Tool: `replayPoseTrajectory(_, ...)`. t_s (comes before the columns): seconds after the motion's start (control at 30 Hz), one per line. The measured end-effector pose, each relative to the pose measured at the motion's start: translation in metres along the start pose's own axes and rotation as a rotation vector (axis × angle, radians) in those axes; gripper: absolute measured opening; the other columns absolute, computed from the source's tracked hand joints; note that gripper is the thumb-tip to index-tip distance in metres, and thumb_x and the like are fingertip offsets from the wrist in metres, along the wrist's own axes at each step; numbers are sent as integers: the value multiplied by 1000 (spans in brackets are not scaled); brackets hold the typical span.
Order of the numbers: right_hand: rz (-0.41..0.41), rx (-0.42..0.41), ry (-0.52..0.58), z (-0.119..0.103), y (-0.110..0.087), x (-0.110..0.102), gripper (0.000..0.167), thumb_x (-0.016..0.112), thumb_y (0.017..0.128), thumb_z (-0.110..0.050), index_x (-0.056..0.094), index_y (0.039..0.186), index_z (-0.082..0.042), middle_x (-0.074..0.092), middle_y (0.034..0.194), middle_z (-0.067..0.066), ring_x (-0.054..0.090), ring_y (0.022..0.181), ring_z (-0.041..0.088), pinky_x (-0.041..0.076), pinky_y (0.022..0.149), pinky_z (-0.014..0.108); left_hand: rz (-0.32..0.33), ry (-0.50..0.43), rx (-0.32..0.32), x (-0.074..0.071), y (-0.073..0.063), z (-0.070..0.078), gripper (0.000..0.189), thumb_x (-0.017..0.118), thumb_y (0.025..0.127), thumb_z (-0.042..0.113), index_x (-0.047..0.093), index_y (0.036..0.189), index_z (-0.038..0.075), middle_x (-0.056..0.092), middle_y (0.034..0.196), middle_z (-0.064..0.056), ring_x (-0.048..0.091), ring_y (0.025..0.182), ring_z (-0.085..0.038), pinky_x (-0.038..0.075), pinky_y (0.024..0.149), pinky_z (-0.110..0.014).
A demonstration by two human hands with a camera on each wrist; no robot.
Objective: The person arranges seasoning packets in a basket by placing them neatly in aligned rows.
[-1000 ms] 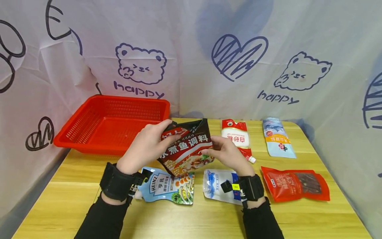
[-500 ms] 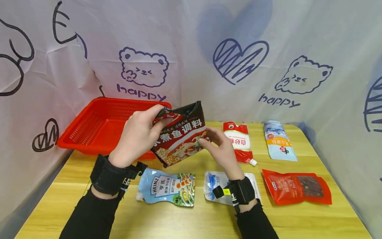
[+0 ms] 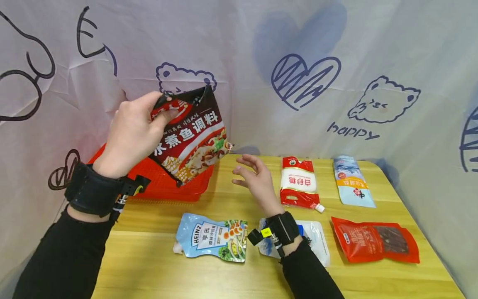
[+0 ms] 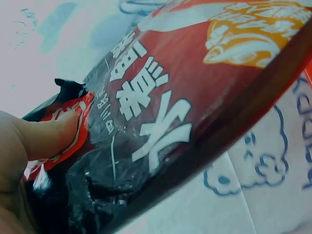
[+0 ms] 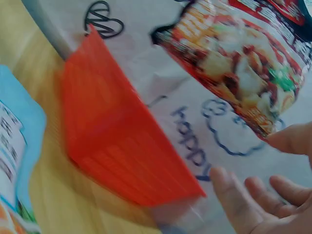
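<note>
My left hand (image 3: 132, 128) pinches the upper left corner of a dark red and black seasoning packet (image 3: 190, 141), thumb across its front. The packet hangs tilted in front of and above the red plastic basket (image 3: 186, 192), hiding much of it. In the left wrist view the thumb (image 4: 53, 136) presses on the packet's printed face. My right hand (image 3: 257, 178) is held above the table with fingers loosely bent and nothing gripped. It stands apart from the packet, to its lower right, in the head view.
On the wooden table (image 3: 149, 265) lie a light blue Heinz pouch (image 3: 210, 237), a white and blue pouch (image 3: 315, 238) partly under the right wrist, a red and white sugar pouch (image 3: 298, 182), a blue salt pouch (image 3: 352, 181) and a red bag (image 3: 375, 241). A printed cloth (image 3: 246, 104) hangs behind.
The seasoning packet has moved up and left with my left hand, now over the basket. My right hand has let go of the packet's edge and moved slightly left.
</note>
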State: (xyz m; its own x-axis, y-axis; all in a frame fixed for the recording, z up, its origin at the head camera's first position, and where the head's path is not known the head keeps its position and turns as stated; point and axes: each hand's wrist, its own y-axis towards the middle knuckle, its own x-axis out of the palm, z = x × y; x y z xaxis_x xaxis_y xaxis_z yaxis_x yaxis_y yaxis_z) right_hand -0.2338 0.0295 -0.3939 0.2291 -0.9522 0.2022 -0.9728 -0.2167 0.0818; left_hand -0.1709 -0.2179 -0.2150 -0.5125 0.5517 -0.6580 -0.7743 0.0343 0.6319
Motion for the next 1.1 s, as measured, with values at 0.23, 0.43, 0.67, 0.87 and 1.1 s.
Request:
replayPoseTrajectory(0.23,-68,141,-81,20,11,35,55,69,96,-3,48,147,3,56,140,26,71,103,38,63,79,39,-63,14,-159,-12,23,-37,22,65,103,20,70,115,2,69,92,-20,60,73,-29,38,60,-25)
replayPoseTrajectory(0.43,-69,190,-123,30,18,52,59,73,94,-2,48,148,2,58,132,20,73,88,26,63,81,42,-126,61,-298,-12,35,-76,31,60,105,24,65,119,-3,64,96,-25,58,83,-36,39,66,-35)
replayPoseTrajectory(0.67,-55,190,-77,34,16,55,60,73,93,3,51,149,0,58,131,17,72,84,22,62,84,41,-163,127,-394,-6,35,-119,34,57,105,25,59,116,-7,60,97,-29,57,85,-44,39,65,-44)
replayPoseTrajectory(0.87,-50,181,-58,38,15,54,60,72,94,3,52,150,-2,58,131,17,73,85,23,60,87,45,-210,191,-453,3,33,-153,46,46,105,23,52,132,-14,56,120,-43,54,103,-59,44,82,-65)
replayPoseTrajectory(1.1,-63,213,-12,45,14,59,61,74,92,5,53,149,-2,60,125,16,74,84,23,59,88,47,-252,267,-557,8,26,-191,42,39,92,12,49,120,-19,53,115,-47,55,98,-61,46,76,-69)
